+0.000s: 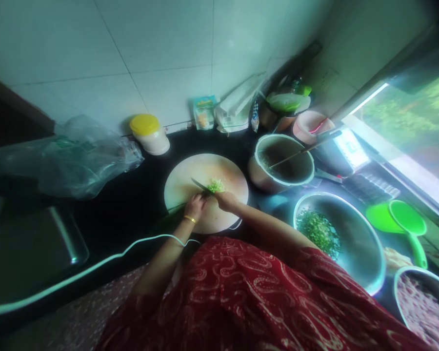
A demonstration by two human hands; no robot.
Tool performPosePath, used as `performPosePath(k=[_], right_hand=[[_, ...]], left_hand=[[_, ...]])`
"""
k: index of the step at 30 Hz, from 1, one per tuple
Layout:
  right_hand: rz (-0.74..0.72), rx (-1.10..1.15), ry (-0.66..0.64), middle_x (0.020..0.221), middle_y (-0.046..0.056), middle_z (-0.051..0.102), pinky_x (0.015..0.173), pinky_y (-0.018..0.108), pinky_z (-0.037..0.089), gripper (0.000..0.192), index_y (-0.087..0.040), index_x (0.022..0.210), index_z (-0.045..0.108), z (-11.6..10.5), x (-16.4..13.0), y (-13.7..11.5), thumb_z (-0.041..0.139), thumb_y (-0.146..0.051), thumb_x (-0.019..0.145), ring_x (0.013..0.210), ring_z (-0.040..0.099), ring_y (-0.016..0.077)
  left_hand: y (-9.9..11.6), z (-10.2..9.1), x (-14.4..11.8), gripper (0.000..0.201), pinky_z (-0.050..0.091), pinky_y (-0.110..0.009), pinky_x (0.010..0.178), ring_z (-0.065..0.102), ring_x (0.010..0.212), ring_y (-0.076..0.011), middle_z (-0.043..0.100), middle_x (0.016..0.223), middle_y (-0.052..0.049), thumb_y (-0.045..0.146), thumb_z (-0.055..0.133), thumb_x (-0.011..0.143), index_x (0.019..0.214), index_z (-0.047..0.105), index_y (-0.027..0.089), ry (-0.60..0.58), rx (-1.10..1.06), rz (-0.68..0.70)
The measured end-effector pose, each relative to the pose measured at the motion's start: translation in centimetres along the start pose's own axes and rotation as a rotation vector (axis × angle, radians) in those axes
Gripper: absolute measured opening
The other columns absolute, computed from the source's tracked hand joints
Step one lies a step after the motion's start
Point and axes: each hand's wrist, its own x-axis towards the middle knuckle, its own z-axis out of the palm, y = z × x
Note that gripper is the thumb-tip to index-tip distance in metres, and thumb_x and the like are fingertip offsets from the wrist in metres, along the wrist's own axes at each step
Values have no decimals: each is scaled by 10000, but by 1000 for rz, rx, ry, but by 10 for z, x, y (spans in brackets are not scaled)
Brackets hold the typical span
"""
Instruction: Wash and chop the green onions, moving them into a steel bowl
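Greens [215, 185] lie in a small heap on your round chopping board [190, 175]; your left hand [195, 206] is closed around the knife [201, 185], its blade against the heap; your right hand [226, 200] presses curled fingers onto them.

A small pile of chopped green herbs [215, 185] lies on a round, pale cutting board [190, 173], just beyond the fingertips of both hands and touching the blade. The knife [200, 185] is slim and dark, its blade lying low over the board and pointing away up-left from the fingers, with its near end reaching the green pile. The board lies flat on the dark counter beneath the fingers, most of its pale face bare beyond them.
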Motion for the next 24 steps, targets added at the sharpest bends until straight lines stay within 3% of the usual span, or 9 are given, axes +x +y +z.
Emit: performPosePath(k=[3, 8, 15, 24], right_hand=[[15, -18, 15, 1122, 146, 674, 822, 319, 490, 494, -139, 1346, 475, -7, 2, 14, 393, -69, 864, 1039, 648, 250], [85, -63, 17, 1032, 141, 700, 767, 301, 496, 472, -127, 1326, 474, -12, -10, 21, 390, -61, 866, 970, 674, 245], [71, -70, 1, 1018, 149, 700, 750, 322, 496, 460, -130, 1324, 441, -9, -26, 15, 380, -88, 870, 954, 675, 263], [33, -62, -6, 1047, 154, 686, 785, 353, 484, 437, -128, 1295, 481, -5, 0, 10, 320, -93, 891, 980, 658, 267]], left_hand=[[9, 10, 7, 319, 498, -328, 892, 594, 1009, -202, 639, 1145, -75, 179, 461, 914, 1152, 663, 247, 53, -54, -50], [26, 28, 23, 291, 509, -334, 847, 620, 954, -214, 663, 1042, -100, 206, 425, 937, 1103, 665, 195, 111, -63, -118], [23, 30, 26, 245, 473, -390, 936, 603, 1014, -241, 666, 1064, -122, 190, 431, 926, 1050, 642, 175, 113, -47, -105], [21, 37, 25, 267, 497, -328, 871, 631, 990, -220, 670, 1055, -120, 211, 418, 944, 1051, 657, 161, 96, -95, -173]])
